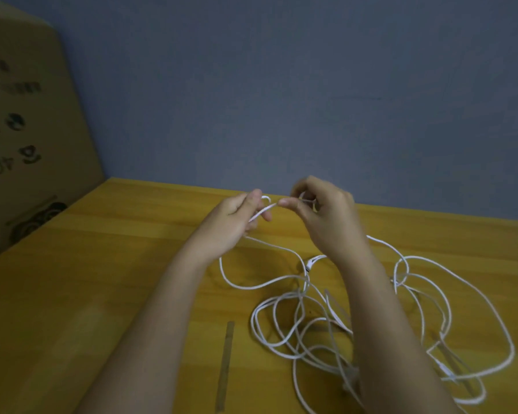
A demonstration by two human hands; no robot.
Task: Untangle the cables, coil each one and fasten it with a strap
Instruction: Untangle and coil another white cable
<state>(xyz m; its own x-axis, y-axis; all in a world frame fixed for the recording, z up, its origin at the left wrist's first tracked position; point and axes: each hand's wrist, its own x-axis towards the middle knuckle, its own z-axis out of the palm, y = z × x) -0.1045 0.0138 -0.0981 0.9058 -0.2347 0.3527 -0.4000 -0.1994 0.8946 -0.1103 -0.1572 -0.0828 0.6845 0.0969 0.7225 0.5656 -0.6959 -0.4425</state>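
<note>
Down front, loose white cables [356, 324] sprawl in overlapping loops on the wooden table [102, 279], a flat strap [225, 366] lying just beside them, ready for later. Both hands are raised above the far edge: the left hand [237, 219] pinches a short doubled stretch of one cable, the right hand [320, 210] curls round its end. My read: they're starting the first coil while the tangle waits.
</note>
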